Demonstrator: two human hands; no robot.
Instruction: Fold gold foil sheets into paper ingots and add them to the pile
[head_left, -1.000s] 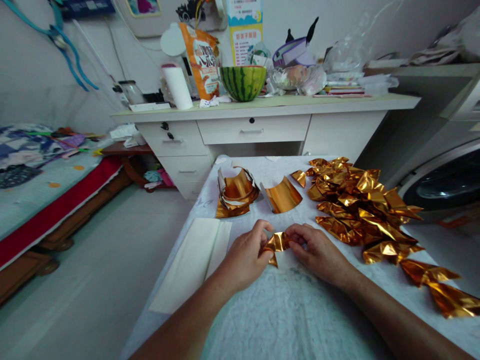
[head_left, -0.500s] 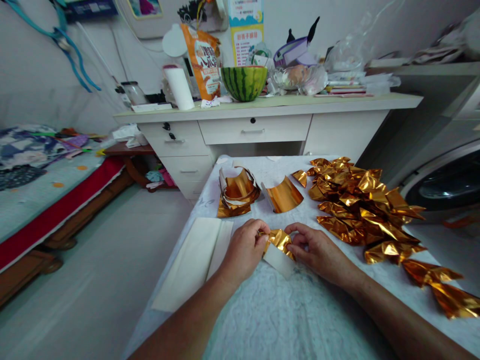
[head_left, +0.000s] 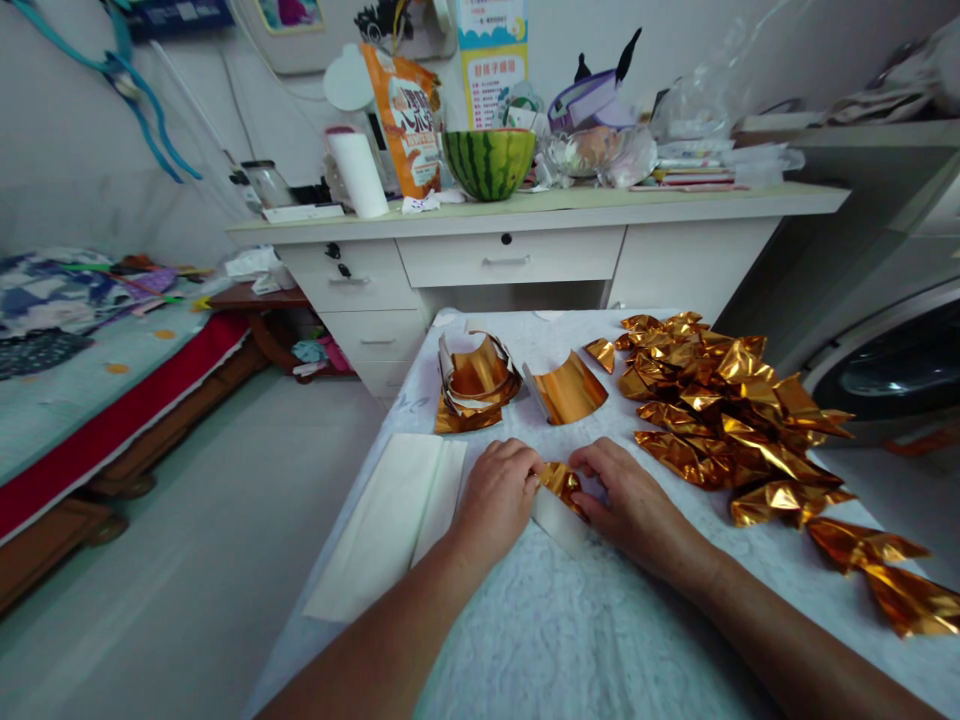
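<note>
Between my hands lies a crinkled piece of gold foil paper (head_left: pixel 561 482), with a pale white strip (head_left: pixel 556 522) at its near edge. My left hand (head_left: pixel 501 490) is closed, pinching the foil's left end between thumb and fingers. At the right end, my right hand (head_left: pixel 619 500) is also closed on the foil, its thumb and fingertips partly hiding it. Beyond my hands sit a curled stack of gold foil sheets (head_left: pixel 480 370) and one single curved gold sheet (head_left: pixel 570 390). White paper sheets (head_left: pixel 382 520) rest left of my left hand.
A heap of twisted gold foil pieces (head_left: pixel 720 400) covers the table's right side. Behind the cloth-covered table stands a white desk (head_left: pixel 510 255) bearing half a watermelon (head_left: pixel 489 163) and an orange pouch (head_left: pixel 409 125). A washing machine (head_left: pixel 892 330) is at right, a bed (head_left: pixel 97 380) at left.
My fingers have closed in further on the gold foil, so less of it shows. The foil looks more folded or rolled. Both hands stay in about the same place.
</note>
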